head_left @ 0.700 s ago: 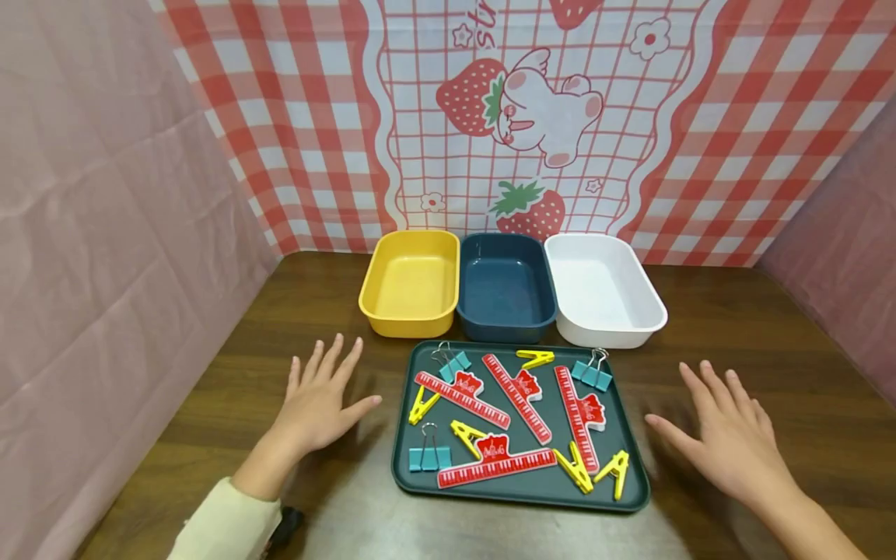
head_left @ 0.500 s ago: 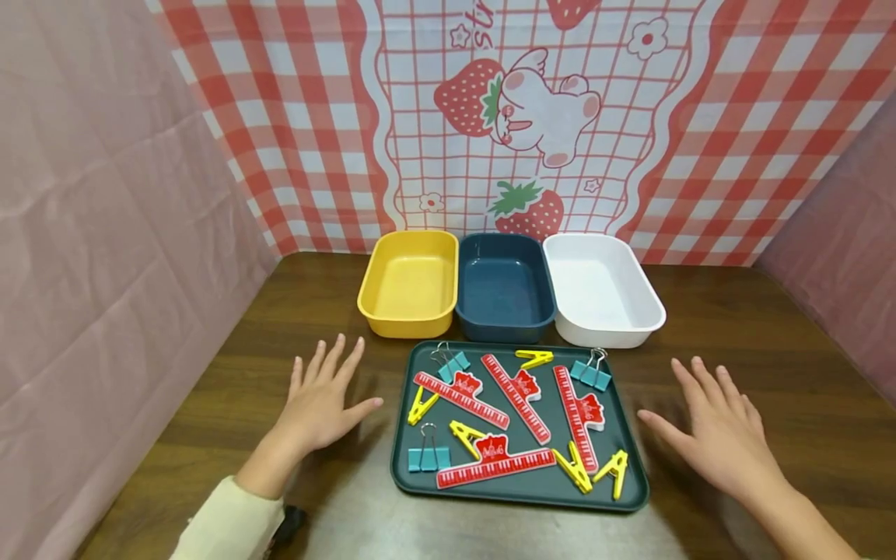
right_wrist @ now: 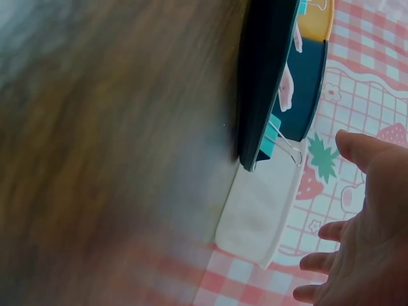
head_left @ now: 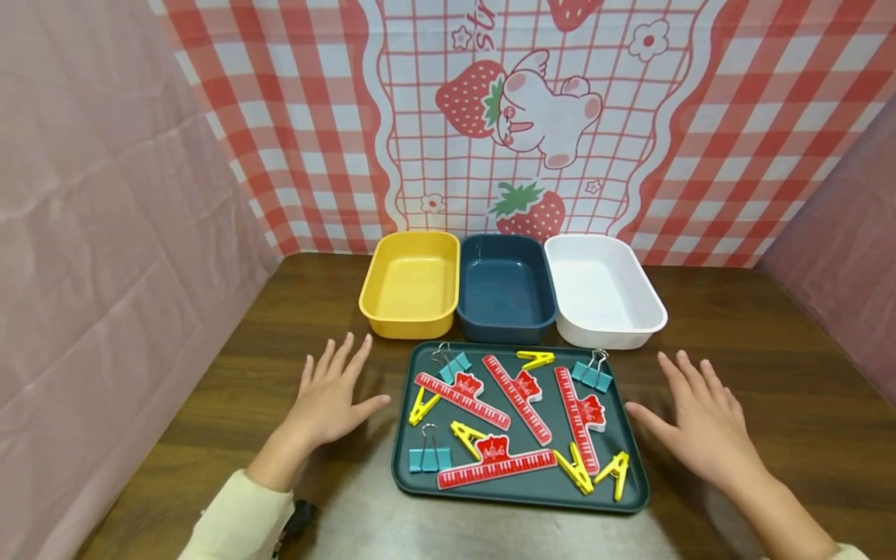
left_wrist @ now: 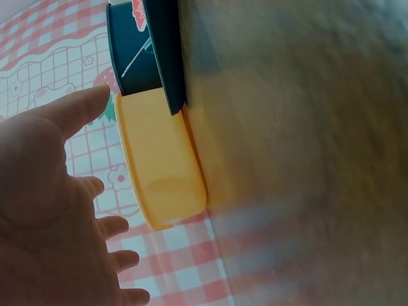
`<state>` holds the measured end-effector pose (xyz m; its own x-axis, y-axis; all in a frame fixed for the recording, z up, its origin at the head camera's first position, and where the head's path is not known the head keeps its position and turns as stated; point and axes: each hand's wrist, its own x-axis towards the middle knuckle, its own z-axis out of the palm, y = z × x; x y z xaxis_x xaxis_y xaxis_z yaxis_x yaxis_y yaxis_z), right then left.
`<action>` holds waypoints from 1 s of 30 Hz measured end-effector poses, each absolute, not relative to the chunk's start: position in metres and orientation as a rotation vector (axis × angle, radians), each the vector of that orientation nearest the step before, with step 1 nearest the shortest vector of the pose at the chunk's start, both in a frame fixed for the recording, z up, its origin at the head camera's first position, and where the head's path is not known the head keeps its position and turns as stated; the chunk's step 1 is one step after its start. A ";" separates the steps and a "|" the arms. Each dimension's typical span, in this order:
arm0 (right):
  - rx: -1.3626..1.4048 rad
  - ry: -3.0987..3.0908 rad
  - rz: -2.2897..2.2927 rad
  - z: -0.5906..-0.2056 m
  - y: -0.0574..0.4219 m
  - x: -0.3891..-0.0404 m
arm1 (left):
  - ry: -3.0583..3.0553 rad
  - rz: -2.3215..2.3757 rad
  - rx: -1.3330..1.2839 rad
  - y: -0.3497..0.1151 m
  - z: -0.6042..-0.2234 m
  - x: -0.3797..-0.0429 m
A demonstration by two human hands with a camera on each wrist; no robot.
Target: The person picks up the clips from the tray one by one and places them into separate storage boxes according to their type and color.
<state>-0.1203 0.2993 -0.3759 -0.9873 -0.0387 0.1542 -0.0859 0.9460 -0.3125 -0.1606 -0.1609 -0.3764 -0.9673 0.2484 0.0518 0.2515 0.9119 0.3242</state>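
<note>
The left hand (head_left: 327, 400) and right hand (head_left: 703, 428) spread their fingers, holding nothing; between them lies the green tray (head_left: 518, 494), its long axis left to right. On it, the nearest red clip (head_left: 498, 467) runs nearly likewise, its handle (head_left: 494, 447) pointing far.

A brown, wood-grained table (head_left: 728, 311) shows a pale sheen along its near edge. Behind its far edge hangs a red-and-white checked fabric backdrop (head_left: 294, 117), its white gridded panel printed with red strawberries, flowers and a sideways white cartoon animal (head_left: 553, 117). A creased, dusty-pink cloth (head_left: 119, 272) flanks the table's left side; a darker pink cloth (head_left: 840, 241) flanks its right.
</note>
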 end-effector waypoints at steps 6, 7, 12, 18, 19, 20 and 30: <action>0.087 -2.954 0.501 -0.376 0.293 -0.125 | -3.082 -0.548 -0.400 -0.158 -0.376 -0.164; 0.090 -2.947 0.500 -0.376 0.292 -0.125 | -3.084 -0.557 -0.398 -0.158 -0.376 -0.164; 0.094 -2.934 0.517 -0.375 0.288 -0.127 | -3.088 -0.591 -0.395 -0.156 -0.376 -0.166; 0.079 -2.964 0.558 -0.374 0.282 -0.132 | -3.099 -0.637 -0.392 -0.154 -0.377 -0.168; 0.079 -2.968 0.562 -0.374 0.281 -0.132 | -3.097 -0.644 -0.397 -0.154 -0.377 -0.169; 0.078 -2.972 0.566 -0.374 0.281 -0.133 | -3.096 -0.657 -0.399 -0.154 -0.378 -0.170; 0.067 -3.011 0.602 -0.373 0.274 -0.142 | -3.089 -0.825 -0.433 -0.149 -0.378 -0.175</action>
